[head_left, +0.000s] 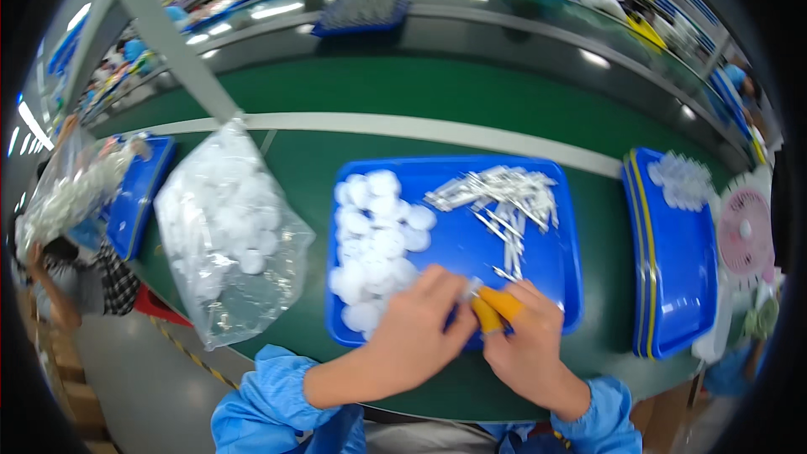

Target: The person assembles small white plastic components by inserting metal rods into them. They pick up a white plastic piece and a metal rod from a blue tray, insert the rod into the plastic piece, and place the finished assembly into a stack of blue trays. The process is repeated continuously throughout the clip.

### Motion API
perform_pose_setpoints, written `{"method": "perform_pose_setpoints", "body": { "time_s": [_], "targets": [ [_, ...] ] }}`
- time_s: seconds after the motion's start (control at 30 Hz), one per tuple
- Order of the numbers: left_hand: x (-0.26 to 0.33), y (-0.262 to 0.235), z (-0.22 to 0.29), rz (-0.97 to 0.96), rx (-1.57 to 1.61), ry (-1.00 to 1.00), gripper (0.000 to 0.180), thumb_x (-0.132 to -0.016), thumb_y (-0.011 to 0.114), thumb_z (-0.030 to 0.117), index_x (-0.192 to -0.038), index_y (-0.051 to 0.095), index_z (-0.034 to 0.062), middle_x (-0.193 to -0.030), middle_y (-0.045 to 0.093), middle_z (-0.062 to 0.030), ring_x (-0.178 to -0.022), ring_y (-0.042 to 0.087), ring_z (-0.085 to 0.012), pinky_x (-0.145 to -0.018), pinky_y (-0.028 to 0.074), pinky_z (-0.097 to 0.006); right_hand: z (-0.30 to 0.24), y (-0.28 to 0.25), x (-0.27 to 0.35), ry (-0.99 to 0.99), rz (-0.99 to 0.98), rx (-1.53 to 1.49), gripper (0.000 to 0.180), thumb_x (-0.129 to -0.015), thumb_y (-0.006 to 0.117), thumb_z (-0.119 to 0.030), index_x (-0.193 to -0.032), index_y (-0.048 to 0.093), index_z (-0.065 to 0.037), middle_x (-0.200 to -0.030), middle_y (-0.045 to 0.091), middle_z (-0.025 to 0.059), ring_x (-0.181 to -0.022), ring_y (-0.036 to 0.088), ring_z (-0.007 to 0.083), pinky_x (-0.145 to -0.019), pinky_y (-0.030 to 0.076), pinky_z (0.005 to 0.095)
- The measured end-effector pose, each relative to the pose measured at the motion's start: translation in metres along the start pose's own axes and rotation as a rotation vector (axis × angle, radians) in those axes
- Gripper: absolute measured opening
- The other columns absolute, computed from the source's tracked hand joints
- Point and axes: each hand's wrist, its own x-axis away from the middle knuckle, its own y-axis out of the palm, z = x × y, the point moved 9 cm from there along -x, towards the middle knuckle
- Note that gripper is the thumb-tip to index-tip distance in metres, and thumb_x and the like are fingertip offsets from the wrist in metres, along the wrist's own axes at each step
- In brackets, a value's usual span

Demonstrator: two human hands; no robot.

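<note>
My left hand (420, 332) and my right hand (525, 340) meet over the near edge of a blue tray (458, 240). Together they pinch a small white part (471, 288) at the fingertips. Orange finger cots cover the right thumb and forefinger (496, 307). On the tray, a heap of white round discs (378, 240) lies at the left and a pile of thin white and metal pins (504, 197) lies at the upper right. Blue sleeves cover both forearms.
A clear plastic bag of white discs (227, 235) stands left of the tray on the green table (420, 92). A stack of blue trays (672, 252) sits at the right, with a small pink fan (746, 240) beyond. Another blue tray (139, 193) lies far left. People work at the far benches.
</note>
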Motion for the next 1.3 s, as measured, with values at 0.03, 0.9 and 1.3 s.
{"method": "perform_pose_setpoints", "body": {
  "time_s": [0.03, 0.9, 1.3],
  "targets": [
    [0.0, 0.0, -0.006, -0.01, 0.021, -0.015, 0.022, -0.09, 0.073, 0.003, -0.11, 0.066, -0.0007, -0.098, 0.062, -0.0181, -0.076, 0.067, -0.0388, -0.066, 0.056, -0.046, 0.004, 0.003, -0.003, 0.019, -0.058, -0.023, 0.026, -0.075, 0.073, 0.007, -0.1, 0.077, 0.004, -0.083, 0.066, 0.0163, -0.076, 0.061, 0.0356, -0.068, 0.048, 0.0445],
    [-0.012, -0.011, -0.016, -0.01, 0.208, -0.157, 0.017, -0.091, 0.075, -0.002, -0.107, 0.071, -0.0021, -0.101, 0.069, -0.013, -0.094, 0.074, -0.0227, -0.079, 0.067, -0.035, 0.005, -0.011, -0.005, -0.012, -0.345, -0.074, 0.048, -0.068, 0.068, 0.008, -0.116, 0.074, 0.009, -0.097, 0.059, 0.0151, -0.097, 0.058, 0.0336, -0.086, 0.048, 0.0428],
    [-0.01, -0.009, -0.014, 0.012, 0.176, -0.173, 0.017, -0.09, 0.078, -0.002, -0.105, 0.07, -0.0033, -0.097, 0.069, -0.0134, -0.088, 0.075, -0.0241, -0.077, 0.067, -0.035, 0.01, -0.008, -0.008, -0.06, -0.313, 0.101, 0.037, -0.065, 0.076, 0.007, -0.102, 0.074, 0.009, -0.096, 0.061, 0.0134, -0.095, 0.058, 0.0326, -0.083, 0.047, 0.0422]
  ]
}}
